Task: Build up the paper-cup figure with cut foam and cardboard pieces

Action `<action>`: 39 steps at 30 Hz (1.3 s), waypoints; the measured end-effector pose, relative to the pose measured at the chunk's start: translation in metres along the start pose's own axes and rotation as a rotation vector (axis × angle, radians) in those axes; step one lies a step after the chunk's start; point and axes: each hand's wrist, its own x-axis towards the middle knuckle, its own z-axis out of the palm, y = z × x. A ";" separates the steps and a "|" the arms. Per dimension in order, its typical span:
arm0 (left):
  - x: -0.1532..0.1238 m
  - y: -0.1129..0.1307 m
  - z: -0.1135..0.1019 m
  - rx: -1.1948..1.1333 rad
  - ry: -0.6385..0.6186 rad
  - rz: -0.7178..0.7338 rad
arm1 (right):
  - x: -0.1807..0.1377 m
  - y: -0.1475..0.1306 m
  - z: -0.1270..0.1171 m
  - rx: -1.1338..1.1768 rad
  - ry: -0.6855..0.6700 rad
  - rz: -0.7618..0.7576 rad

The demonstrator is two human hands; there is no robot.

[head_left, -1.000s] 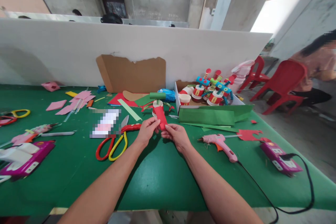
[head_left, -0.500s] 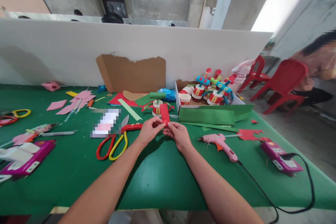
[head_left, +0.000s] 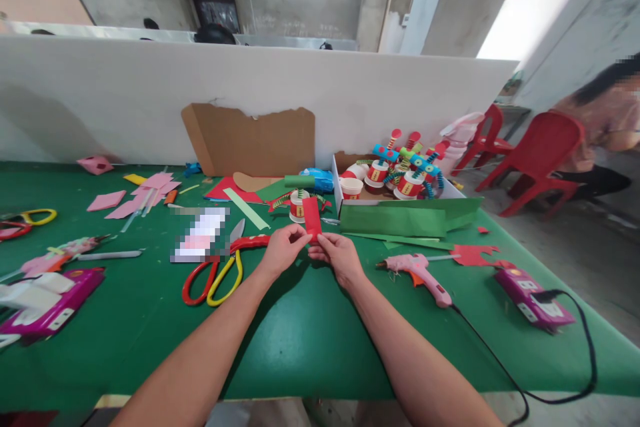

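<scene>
While both hands are working over the middle of the green tabletop (head_left: 295, 333), the left hand (head_left: 287, 247) and the right hand (head_left: 339, 257) are pinching the lower end of a red paper strip (head_left: 311, 215) from either side. Each grip is grasping this paper; nothing else is showing in either one. The strip is standing near upright, slightly tilted, just in front of a cup figure (head_left: 297, 207) and partly covering it; no contact between the two is showing. By judgement, work on the strip is standing at an early stage: the piece is already looking cut to a narrow shape, and the lower end is probably undergoing a fold, though the fingers are hiding that edge. The upper length is lying flat and unattached, so any shaping there is remaining undone. Behind it, the cup figure is already carrying a green tube (head_left: 299, 181), but no disc is showing above. Assembled figures (head_left: 377, 172) in the white box (head_left: 337, 188) are displaying red discs (head_left: 397, 134) on top. Scissors (head_left: 245, 243) are lying just beside the left hand; a pink glue gun (head_left: 421, 273) is resting to the right, apart from the right hand.
</scene>
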 end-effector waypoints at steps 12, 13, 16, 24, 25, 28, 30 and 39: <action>0.000 0.000 0.003 -0.161 0.010 -0.125 | 0.002 0.001 0.000 0.053 0.020 0.016; 0.000 -0.001 0.003 -0.193 -0.015 -0.138 | 0.003 0.001 0.000 0.061 0.033 0.004; 0.000 -0.002 0.006 -0.219 -0.087 -0.146 | 0.002 0.000 0.000 0.049 0.056 -0.030; -0.001 -0.002 0.005 -0.206 -0.106 -0.133 | -0.002 0.000 0.002 0.009 0.029 -0.026; -0.001 -0.001 0.005 -0.222 -0.113 -0.140 | -0.002 -0.001 0.002 0.008 0.026 -0.022; -0.001 -0.001 0.004 -0.235 -0.122 -0.146 | -0.002 -0.003 0.000 -0.001 0.043 -0.016; -0.001 0.000 0.004 -0.230 -0.129 -0.147 | -0.001 -0.004 -0.001 -0.026 0.061 -0.025; -0.002 0.004 0.002 -0.170 -0.131 -0.146 | -0.001 -0.002 -0.002 -0.084 0.032 -0.069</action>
